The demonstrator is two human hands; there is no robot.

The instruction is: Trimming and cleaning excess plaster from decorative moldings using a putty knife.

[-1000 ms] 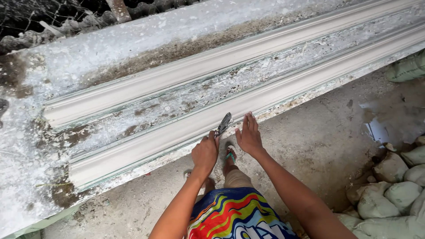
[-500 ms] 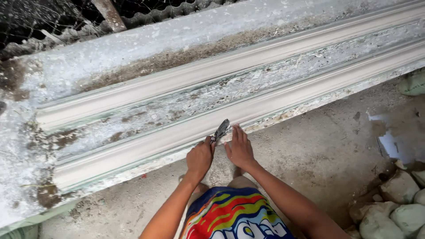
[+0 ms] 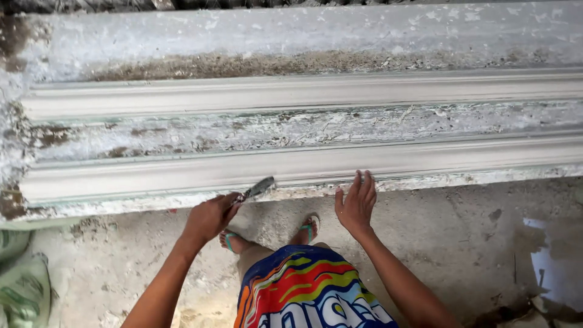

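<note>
Two long white plaster mouldings lie side by side on a plaster-crusted bench: the near moulding point(image 3: 303, 165) and the far moulding point(image 3: 291, 94). My left hand point(image 3: 209, 217) is closed around a small scraper point(image 3: 258, 187), whose metal blade touches the near moulding's lower front edge. My right hand point(image 3: 357, 203) rests flat with fingers spread against the same front edge, a little to the right of the blade.
The bench point(image 3: 243, 36) runs across the whole view. Below it is a rough concrete floor point(image 3: 461, 243) with a wet patch point(image 3: 549, 267) at the right. Green-striped sacks point(image 3: 21, 285) lie at the lower left. My feet in sandals point(image 3: 267, 237) stand close to the bench.
The view has swung so the mouldings now run level across the frame. My hands have spread apart: the left with the scraper went left, the right stays flat on the edge.
</note>
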